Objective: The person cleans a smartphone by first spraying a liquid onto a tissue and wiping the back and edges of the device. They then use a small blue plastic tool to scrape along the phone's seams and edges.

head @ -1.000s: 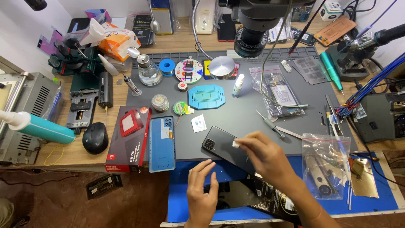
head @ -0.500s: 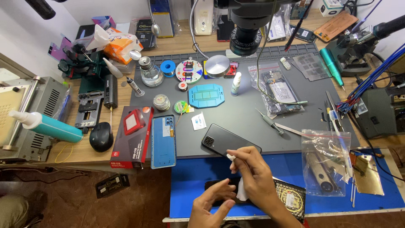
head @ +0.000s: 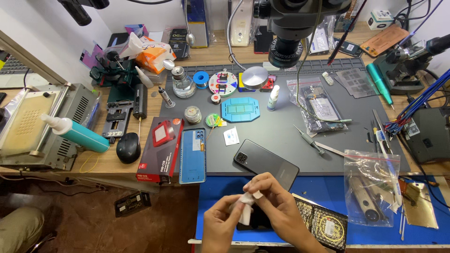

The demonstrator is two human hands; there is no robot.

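Both hands work a small white wipe [head: 244,206] just below the dark phone [head: 266,164]: left hand [head: 220,227] & right hand [head: 276,211] pinch it. Looks like wipe-prep step; next needs wipe brought flat onto phone back.

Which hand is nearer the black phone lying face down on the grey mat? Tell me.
Right. The right hand is just below the black phone, almost touching its near edge, pinching a white wipe. The left hand is lower and further left.
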